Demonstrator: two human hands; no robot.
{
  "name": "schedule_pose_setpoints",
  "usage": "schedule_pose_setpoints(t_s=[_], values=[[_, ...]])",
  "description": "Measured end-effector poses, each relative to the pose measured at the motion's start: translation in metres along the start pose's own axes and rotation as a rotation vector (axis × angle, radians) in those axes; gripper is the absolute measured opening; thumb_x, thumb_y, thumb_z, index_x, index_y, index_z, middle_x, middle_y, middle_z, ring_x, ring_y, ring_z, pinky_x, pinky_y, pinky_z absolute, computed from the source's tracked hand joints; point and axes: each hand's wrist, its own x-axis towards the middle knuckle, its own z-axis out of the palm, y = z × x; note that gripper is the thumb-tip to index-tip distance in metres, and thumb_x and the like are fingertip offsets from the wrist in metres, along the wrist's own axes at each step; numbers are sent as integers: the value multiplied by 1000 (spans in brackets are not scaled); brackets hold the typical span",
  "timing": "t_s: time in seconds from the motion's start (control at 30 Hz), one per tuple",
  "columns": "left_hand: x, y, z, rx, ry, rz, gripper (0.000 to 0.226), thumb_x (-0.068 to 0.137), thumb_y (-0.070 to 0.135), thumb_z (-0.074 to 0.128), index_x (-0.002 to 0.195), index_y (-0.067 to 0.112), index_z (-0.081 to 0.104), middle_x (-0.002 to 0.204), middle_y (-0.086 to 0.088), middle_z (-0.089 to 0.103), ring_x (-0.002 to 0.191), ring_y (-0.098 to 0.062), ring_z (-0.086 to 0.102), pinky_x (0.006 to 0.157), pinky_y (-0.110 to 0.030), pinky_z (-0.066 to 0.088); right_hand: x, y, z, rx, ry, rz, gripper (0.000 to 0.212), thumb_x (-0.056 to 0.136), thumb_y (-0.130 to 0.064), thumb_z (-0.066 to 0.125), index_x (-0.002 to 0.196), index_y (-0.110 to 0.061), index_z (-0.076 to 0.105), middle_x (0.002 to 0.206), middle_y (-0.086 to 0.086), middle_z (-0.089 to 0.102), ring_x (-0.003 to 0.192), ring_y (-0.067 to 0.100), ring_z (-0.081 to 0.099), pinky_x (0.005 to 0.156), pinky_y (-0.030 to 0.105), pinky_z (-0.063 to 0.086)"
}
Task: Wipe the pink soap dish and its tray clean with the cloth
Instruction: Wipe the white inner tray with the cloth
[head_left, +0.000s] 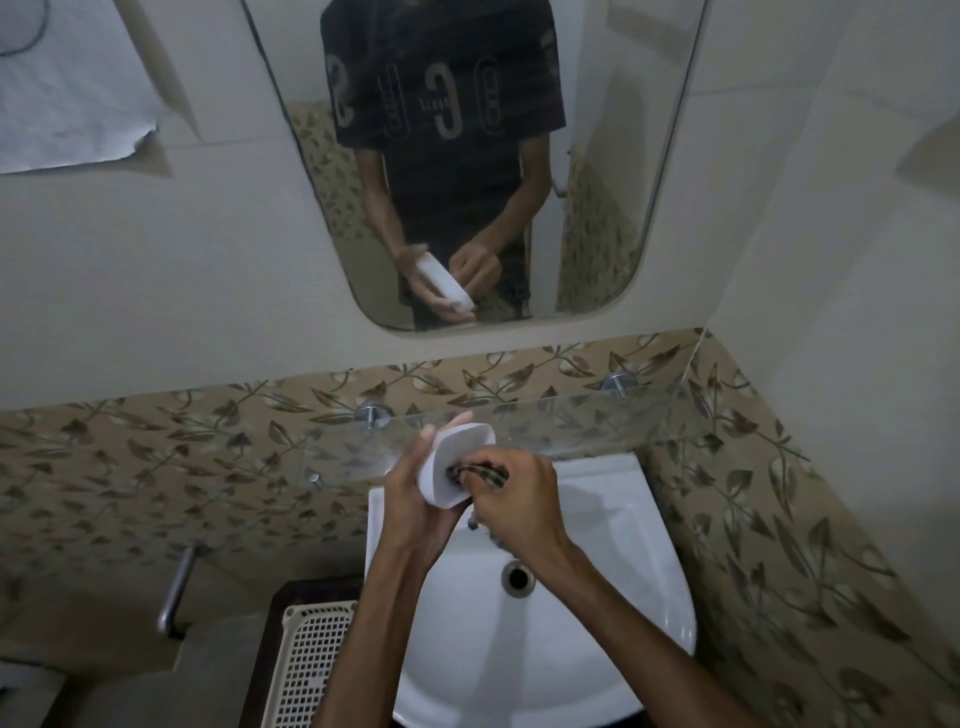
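Over sink (597, 649): pale, tilted soap dish (457, 462)

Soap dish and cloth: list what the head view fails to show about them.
- Soap dish: its far underside is hidden by the left hand; pink is not evident in this dim light.
- Cloth: mostly hidden inside the right hand; only a dark bunch shows.
- Tray: cannot tell whether it is separate or in view.
- Dirt left inside the dish: too small and covered by the cloth.
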Motion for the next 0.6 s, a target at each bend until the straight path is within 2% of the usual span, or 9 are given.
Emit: schedule_pose_setpoints(t_s=[0.07, 0.13, 0.17, 0.23, 0.3, 0.37, 0.43, 0.53, 0.6], values=[[0, -1, 3, 52, 23, 8, 89, 61, 53, 90, 136, 11, 66, 121, -22, 68, 98, -28, 68, 78, -39, 56, 8, 2, -5, -24, 57, 35, 12, 88, -10, 76, 93, -19, 81, 76, -11, 75, 59, 7, 71, 53, 19, 56], [-1, -4, 4, 22, 39, 40, 76, 70, 42, 80, 137, 10, 66, 120, -20, 69, 100, -29, 67, 80, -40, 56, 12, 3, -7, -89, 109, 53, 6, 89, -14, 78, 93, -17, 80, 82, -6, 78, 64, 11, 73, 59, 27, 62], [-1, -7, 4, 1, 55, 63, 71, 73, 40, 74, 136, 9, 66, 118, -19, 70, 99, -28, 67, 80, -39, 55, 10, 1, -5, -103, 95, 70, 2, 88, -17, 80, 88, -18, 79, 80, -6, 78, 63, 10, 72, 57, 28, 62], [-2, -12, 3, -12, 97, 97, 68, 73, 39, 68, 135, 9, 67, 110, -17, 71, 91, -25, 67, 73, -37, 55, 0, -3, 2, 3, -17, 129, 5, 83, -23, 83, 81, -21, 78, 74, -10, 77, 61, 6, 72, 53, 25, 60], [-3, -16, 2, -28, 114, 109, 69, 74, 38, 67, 136, 9, 66, 106, -18, 72, 88, -26, 70, 69, -35, 59, -8, -6, 6, 119, -128, 146, 7, 78, -25, 84, 84, -23, 82, 78, -13, 79, 72, 2, 75, 67, 23, 62], [-3, -19, 2, -45, 121, 119, 72, 72, 38, 69, 137, 7, 65, 110, -21, 72, 90, -27, 72, 72, -35, 61, -7, -4, 4, 73, -103, 82, 8, 79, -22, 84, 86, -20, 84, 82, -11, 80, 78, 2, 75, 75, 23, 61], [-3, -20, 1, -44, 124, 129, 73, 71, 39, 69, 136, 5, 65, 112, -20, 73, 92, -27, 72, 73, -34, 61, -7, -3, 2, -1, -10, 41, 4, 82, -18, 83, 86, -16, 83, 83, -7, 81, 78, 4, 74, 74, 22, 60], [-2, -20, -3, -16, 142, 142, 69, 76, 40, 62, 137, 8, 65, 116, -21, 71, 97, -29, 70, 79, -35, 59, -15, -10, 9, 95, -111, 39, 10, 82, -17, 80, 92, -20, 85, 86, -10, 81, 81, 2, 75, 79, 22, 62], [-4, -21, -5, -25, 124, 141, 70, 77, 39, 63, 139, 7, 63, 120, -24, 67, 102, -32, 68, 85, -39, 57, -17, -12, 13, 108, -119, 24, 12, 81, -20, 78, 91, -22, 85, 85, -12, 81, 79, 0, 75, 77, 23, 62]])
